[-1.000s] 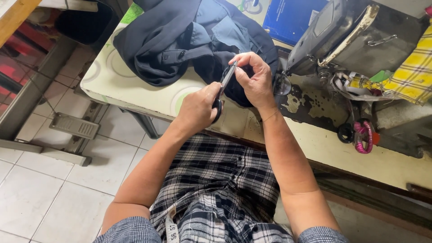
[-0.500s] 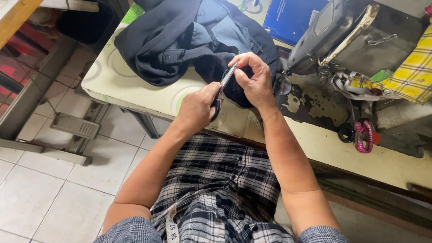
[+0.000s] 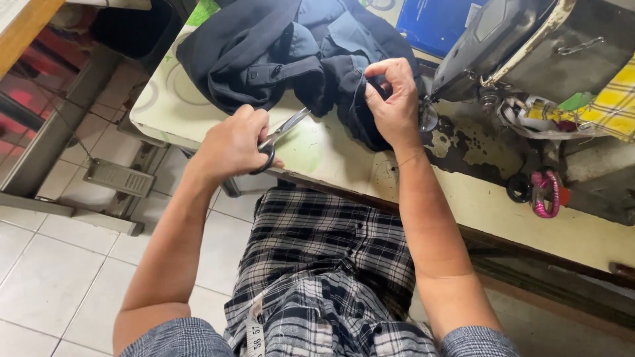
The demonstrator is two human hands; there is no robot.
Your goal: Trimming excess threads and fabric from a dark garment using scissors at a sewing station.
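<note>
A pale tiled floor (image 3: 40, 277) lies under a cream sewing table (image 3: 331, 155), whose top runs from the far left to the right of the scene. A dark navy garment (image 3: 264, 53) is heaped on the far left part of the table, with a lighter blue lining showing in its folds. To the right stands a grey sewing machine (image 3: 529, 46), and a blue box (image 3: 436, 23) sits just behind the garment. Near the right edge of the table lie a pink ring-shaped clip (image 3: 546, 195) and a yellow checked cloth (image 3: 612, 106).

The left hand (image 3: 231, 142) is closed around the black handles of a pair of scissors (image 3: 281, 132), fingers curled through the loops. The blades point up and to the right toward the garment, and their tips lie just beside the dark cloth; whether they touch it cannot be told. The right hand (image 3: 395, 99) pinches a fold of the garment's near right edge between thumb and fingers, lifting it slightly off the table beside the machine's needle area.

The person's lap, in black-and-white plaid trousers (image 3: 331, 264), fills the near middle, with a white measuring tape (image 3: 254, 334) hanging over it.
</note>
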